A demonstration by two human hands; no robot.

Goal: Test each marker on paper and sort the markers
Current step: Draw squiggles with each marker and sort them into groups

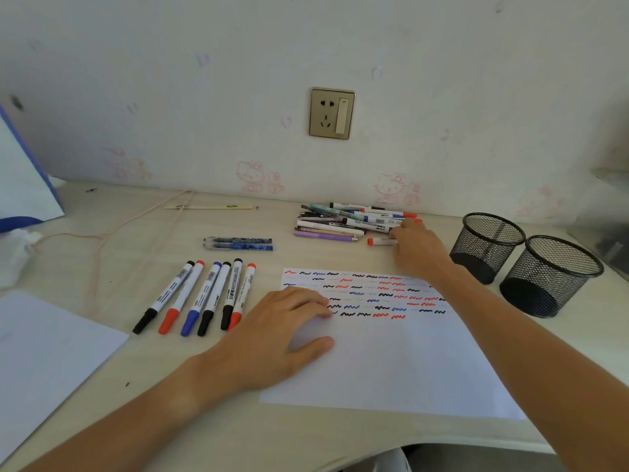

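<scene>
A white test sheet (391,362) lies in front of me, with rows of red, blue and black squiggles across its top. My left hand (282,332) presses flat on the sheet's left part, fingers straight. My right hand (413,245) reaches to the far pile of pens and markers (343,221) and grips a red-capped marker (376,241) lying just right of the pile. Several sorted whiteboard markers (200,294) with black, red and blue caps lie side by side left of the sheet. Two blue pens (238,243) lie behind them.
Two black mesh pen cups (486,247) (549,275) stand at the right. Another white sheet (44,356) lies at the left front. A pink cord (112,229), a pencil (211,207) and a blue-edged bag (23,178) sit at the back left. A wall socket (332,113) is above the desk.
</scene>
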